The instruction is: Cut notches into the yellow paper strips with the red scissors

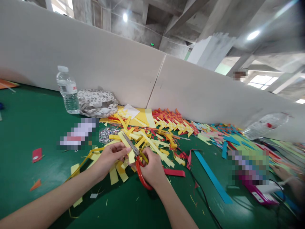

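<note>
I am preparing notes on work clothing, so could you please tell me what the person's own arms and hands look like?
The bare left forearm and bare right forearm show no sleeves, watch, bracelet or markings. The ungloved left hand and ungloved right hand show no clear rings, though some fingers are hidden.

Paper strips (157,148) and upright bottle (68,92) on green table (35,109)

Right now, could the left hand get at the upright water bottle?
Probably yes: the left hand pinches a pale yellow strip by the scissors, so it would have to let go first. Patterned cloth crowds one side of the upright bottle, but its front looks free.
</note>
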`<move>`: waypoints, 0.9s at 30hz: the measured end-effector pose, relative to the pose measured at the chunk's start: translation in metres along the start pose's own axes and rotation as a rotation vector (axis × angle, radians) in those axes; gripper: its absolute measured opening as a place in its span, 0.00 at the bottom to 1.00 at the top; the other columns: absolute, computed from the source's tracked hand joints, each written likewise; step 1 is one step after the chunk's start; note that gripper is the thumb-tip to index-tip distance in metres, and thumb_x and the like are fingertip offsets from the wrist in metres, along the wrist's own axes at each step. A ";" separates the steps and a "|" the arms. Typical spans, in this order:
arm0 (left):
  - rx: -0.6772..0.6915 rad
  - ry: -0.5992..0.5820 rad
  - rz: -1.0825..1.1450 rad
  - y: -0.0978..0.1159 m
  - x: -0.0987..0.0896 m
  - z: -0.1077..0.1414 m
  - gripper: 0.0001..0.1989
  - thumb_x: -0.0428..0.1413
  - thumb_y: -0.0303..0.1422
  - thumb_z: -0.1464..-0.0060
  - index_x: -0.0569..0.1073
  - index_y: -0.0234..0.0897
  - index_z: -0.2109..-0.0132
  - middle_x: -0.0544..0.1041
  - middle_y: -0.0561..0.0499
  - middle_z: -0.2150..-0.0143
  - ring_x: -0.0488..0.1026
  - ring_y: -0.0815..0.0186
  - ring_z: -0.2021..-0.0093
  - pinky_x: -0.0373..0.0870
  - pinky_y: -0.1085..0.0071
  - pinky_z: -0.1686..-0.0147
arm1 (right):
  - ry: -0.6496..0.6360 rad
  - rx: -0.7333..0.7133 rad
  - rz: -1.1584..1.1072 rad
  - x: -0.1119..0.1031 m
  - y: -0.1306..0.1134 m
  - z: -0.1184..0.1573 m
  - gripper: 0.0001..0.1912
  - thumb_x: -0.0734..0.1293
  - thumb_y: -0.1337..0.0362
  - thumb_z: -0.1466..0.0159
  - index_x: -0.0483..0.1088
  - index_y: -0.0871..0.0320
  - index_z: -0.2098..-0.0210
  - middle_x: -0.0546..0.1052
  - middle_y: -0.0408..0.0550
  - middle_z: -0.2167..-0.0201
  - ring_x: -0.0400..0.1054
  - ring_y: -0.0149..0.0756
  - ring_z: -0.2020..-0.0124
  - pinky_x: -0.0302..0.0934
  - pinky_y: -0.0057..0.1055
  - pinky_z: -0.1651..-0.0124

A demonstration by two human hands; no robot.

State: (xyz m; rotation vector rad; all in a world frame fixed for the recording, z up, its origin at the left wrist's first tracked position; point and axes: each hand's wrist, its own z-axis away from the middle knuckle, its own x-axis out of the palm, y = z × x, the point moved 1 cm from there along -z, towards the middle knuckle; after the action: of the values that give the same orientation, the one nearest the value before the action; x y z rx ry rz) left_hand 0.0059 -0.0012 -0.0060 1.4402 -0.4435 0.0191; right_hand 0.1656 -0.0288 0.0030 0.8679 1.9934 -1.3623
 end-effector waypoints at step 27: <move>-0.027 -0.025 -0.023 0.001 0.000 0.000 0.04 0.58 0.29 0.58 0.69 0.36 0.75 0.68 0.58 0.83 0.63 0.75 0.81 0.59 0.80 0.78 | 0.028 0.006 -0.013 -0.001 0.003 0.000 0.11 0.63 0.67 0.55 0.54 0.55 0.76 0.59 0.34 0.84 0.51 0.26 0.83 0.44 0.22 0.80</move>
State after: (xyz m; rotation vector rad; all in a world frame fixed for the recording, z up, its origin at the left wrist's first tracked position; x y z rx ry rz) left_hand 0.0052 -0.0012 -0.0052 1.4203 -0.4455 -0.0234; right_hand 0.1684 -0.0281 0.0018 0.8830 2.0208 -1.3712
